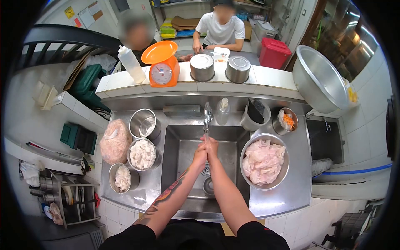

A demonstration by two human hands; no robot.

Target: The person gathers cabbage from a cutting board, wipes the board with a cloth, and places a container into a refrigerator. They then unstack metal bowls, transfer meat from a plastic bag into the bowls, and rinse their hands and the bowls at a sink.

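Under the running tap [206,114], my left hand [200,152] and my right hand [211,146] are pressed together, the fingers of both closed around each other. Water from the spout reaches them, and no object shows in either. Both hands are above the steel sink [175,143], whose drain [206,170] appears between my forearms. Right of the sink, a wide metal bowl [286,166] holds pale raw meat [264,161]. On the left stand a pot of white chunks [142,153], a smaller pot of pale meat [122,178] and a bulging bag of pinkish meat [114,143].
Behind the tap, a tiled ledge [271,77] bears an orange scale [163,74], a squeeze bottle [131,64], two steel pots and a large metal basin [321,79]. A pump bottle [223,111] stands beside the tap. Two people sit beyond the ledge.
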